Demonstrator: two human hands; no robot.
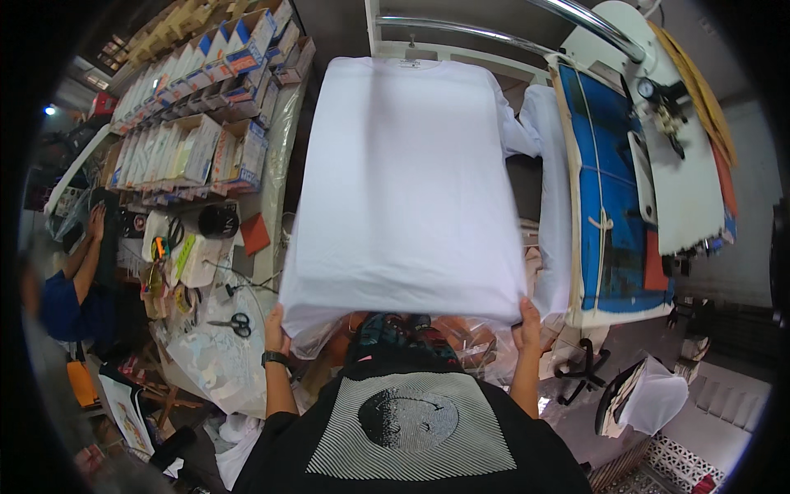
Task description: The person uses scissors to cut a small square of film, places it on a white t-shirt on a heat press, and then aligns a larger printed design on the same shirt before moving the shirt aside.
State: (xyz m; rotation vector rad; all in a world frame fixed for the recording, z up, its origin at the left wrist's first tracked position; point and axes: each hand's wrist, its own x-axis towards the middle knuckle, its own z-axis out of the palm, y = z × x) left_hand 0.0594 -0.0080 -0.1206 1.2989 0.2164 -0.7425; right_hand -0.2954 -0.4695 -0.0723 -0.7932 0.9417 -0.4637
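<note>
White shirt (411,181) spread far side of fingers, long axis near to far, collar (409,62) farthest. Left hand (276,332), right hand (528,327) equally close, pinching near hem corners.

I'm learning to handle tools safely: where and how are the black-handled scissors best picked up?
Probably by the black loops, coming from the right: the scissors lie with loops turned toward the left hand and blades pointing away. That hand grips the white shirt, so would need freeing first.
</note>
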